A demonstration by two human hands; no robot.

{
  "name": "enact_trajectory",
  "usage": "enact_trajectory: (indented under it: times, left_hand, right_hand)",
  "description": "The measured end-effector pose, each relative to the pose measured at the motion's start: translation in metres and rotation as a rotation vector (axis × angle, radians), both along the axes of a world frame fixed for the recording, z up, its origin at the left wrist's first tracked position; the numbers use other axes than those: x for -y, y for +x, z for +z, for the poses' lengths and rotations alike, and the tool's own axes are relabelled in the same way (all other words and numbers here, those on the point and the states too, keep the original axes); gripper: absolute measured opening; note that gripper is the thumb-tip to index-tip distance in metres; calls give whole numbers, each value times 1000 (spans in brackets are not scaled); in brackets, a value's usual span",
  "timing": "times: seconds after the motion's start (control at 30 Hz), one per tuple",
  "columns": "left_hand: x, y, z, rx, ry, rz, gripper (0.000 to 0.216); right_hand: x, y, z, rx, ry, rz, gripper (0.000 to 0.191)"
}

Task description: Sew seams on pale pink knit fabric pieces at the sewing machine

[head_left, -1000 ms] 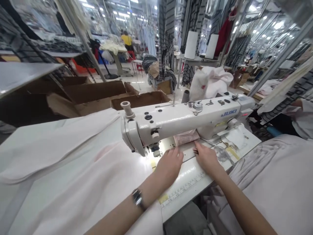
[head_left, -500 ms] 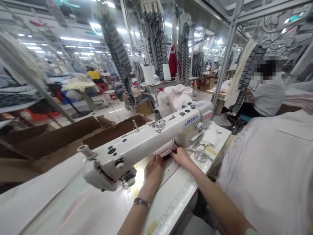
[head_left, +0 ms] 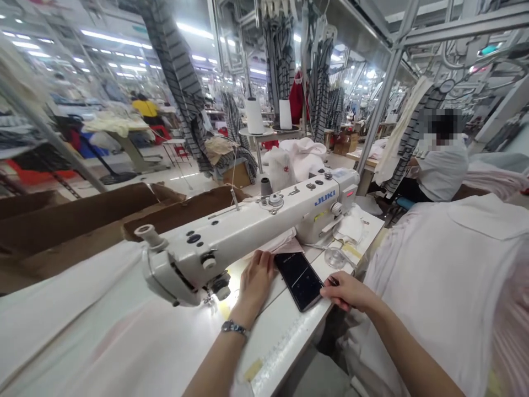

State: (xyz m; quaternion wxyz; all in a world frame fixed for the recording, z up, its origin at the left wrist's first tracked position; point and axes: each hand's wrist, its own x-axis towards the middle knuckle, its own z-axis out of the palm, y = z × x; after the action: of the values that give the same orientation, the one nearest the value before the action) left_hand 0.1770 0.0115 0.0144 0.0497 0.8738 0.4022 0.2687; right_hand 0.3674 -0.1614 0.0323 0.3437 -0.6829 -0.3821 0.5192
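A dark smartphone point(head_left: 300, 281) lies slanted on the white sewing table, its screen lit with faint marks. My right hand point(head_left: 351, 292) is closed at the phone's near right corner, fingertips on its edge. Something small and dark shows between these fingers; its kind is unclear. My left hand point(head_left: 256, 278), with a watch point(head_left: 235, 327) at the wrist, is beneath the arm of the sewing machine point(head_left: 256, 226). Its bent fingers are closed at the edge of pale pink fabric point(head_left: 283, 241), just left of the phone. The fingertips are partly hidden.
White cloth point(head_left: 157, 347) covers the table's left part below the needle. Pale garments point(head_left: 446, 275) are piled at the right. Cardboard boxes point(head_left: 82, 215) stand behind the machine, with thread cones point(head_left: 254, 116) beyond. Another person point(head_left: 442, 165) sits at the back right.
My right hand has moved back toward the table's front edge, and the phone now shows in full, out from beside the fabric. My left hand has stayed nearly in place.
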Motion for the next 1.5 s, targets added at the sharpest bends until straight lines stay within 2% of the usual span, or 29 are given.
enact_trajectory:
  times: [0.33,0.73,1.0,1.27,1.5]
  left_hand:
    - [-1,-2,-2,26,-4,-31,22]
    - [3,-2,2,-50,-49,-17,23]
    - [5,-1,3,-88,-67,-5,20]
    - [5,4,2,-122,-83,9,16]
    - [6,0,3,-152,-79,-29,18]
  right_hand:
    - [3,-4,-5,-1,40,-31,34]
    - [4,-7,-5,48,35,-16,31]
    - [0,-11,4,127,4,33,26]
    - [-76,-19,10,446,6,33,27]
    - [-83,-36,15,858,60,-12,27]
